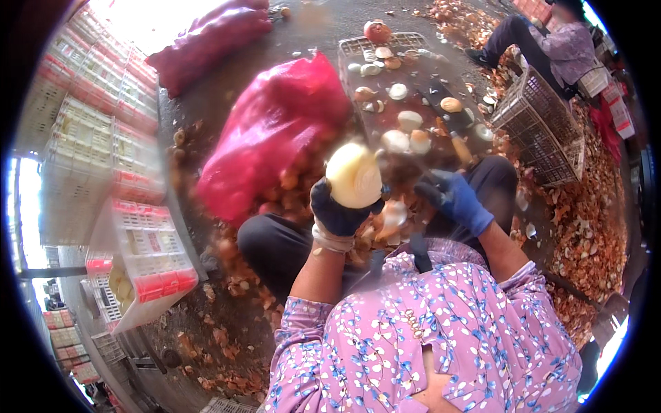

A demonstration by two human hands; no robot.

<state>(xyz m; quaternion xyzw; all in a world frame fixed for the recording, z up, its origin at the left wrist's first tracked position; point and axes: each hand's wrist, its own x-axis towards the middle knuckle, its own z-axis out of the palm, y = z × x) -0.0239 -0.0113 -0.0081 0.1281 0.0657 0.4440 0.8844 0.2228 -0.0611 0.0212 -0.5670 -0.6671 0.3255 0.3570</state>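
Note:
A peeled, pale yellow-white onion [353, 175] rests in my left hand [337, 215], whose dark blue gloved fingers are closed round it from below. To its right is my right hand [456, 201] in a blue glove, with its fingers curled. Motion smears the fingertips, and I cannot make out what they hold. Just beyond both hands, several peeled onions [410, 121] and cut onion ends lie on a low work surface over a crate [348, 45]. An orange-brown object like a handle [462, 150] lies near its right side.
A pink mesh sack [275, 131] spilling unpeeled onions lies at left, with another sack [210, 43] beyond it. White and red crates [155, 251] are stacked along the left. Onion skins [585, 234] cover the floor at right, near a tipped crate [540, 124] and another seated person [561, 48].

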